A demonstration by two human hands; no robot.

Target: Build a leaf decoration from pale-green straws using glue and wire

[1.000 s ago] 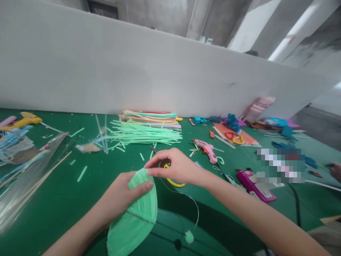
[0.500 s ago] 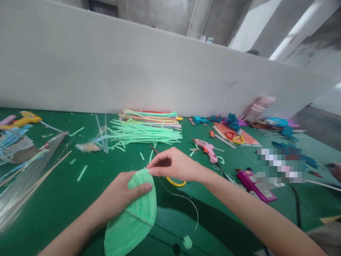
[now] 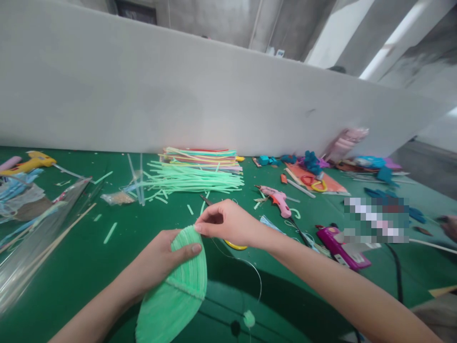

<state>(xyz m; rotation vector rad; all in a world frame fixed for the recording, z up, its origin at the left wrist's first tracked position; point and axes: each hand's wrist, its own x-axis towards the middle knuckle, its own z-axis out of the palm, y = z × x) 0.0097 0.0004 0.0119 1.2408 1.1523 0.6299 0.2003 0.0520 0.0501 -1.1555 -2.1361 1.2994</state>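
My left hand (image 3: 174,255) is closed on a green leaf-shaped piece (image 3: 174,305) that looks built from fuzzy pipe cleaners, its thumb flat across the upper part. At the piece's top tip, the thumb and forefinger of my right hand (image 3: 221,221) are pinched on the edge. A thin pale thread (image 3: 259,276) hangs in a curve below the right hand. Lower down is a small green fuzzy ball (image 3: 249,318). Scissors with yellow handles (image 3: 235,245) lie partly hidden under my right hand.
Green pipe cleaners (image 3: 196,177) are piled at the back, with mixed-colour ones behind. A pink glue gun (image 3: 280,200) and a purple tape dispenser (image 3: 342,247) lie to the right. A yellow glue gun (image 3: 32,162) and plastic bags are at left. Another person's hand (image 3: 449,226) shows at far right.
The right hand and the tip of the leaf-shaped piece have shifted very slightly left. Both hands keep their hold, and the thread and small ball have moved a little.
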